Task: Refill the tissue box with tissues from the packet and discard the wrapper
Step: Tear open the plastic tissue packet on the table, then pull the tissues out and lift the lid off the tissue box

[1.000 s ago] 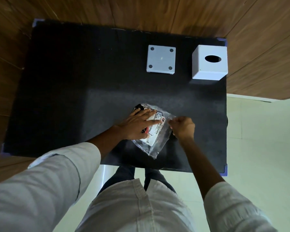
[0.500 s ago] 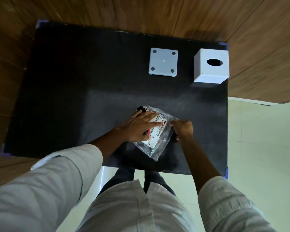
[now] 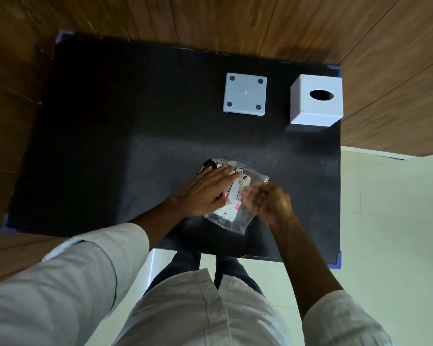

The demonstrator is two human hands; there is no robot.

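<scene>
A person stands over a black table (image 3: pixel 110 146), seen from a camera on their head looking straight down, with wooden flooring beyond the table and pale tile to the right. At the far right corner of the table sits the white tissue box (image 3: pixel 315 101), a cube with a dark oval slot on top; just to its left lies the box's flat base plate (image 3: pixel 245 96), off the box and apart from it. Near the front edge of the table lies the tissue packet (image 3: pixel 235 203), a clear plastic wrapper with a printed label, well apart from the box. The left hand (image 3: pixel 208 193) lies flat and open on the packet, fingers spread, pressing it down rather than gripping it. The right hand (image 3: pixel 270 203) is curled at the packet's right side, blurred; its fingers seem closed on the clear plastic as if pinching to tear or pull it open, but how firmly it holds cannot be told. The wrapper appears not yet opened, so the refill looks to be at an early stage. The main risk, as a judgement, is the slick plastic slipping from the pinch, or giving way suddenly so the tissues spill or crumple. If the flat hand eases off, the packet may slide toward the near table edge and drop to the floor. A ragged tear could also leave scraps of wrapper to gather later.
</scene>
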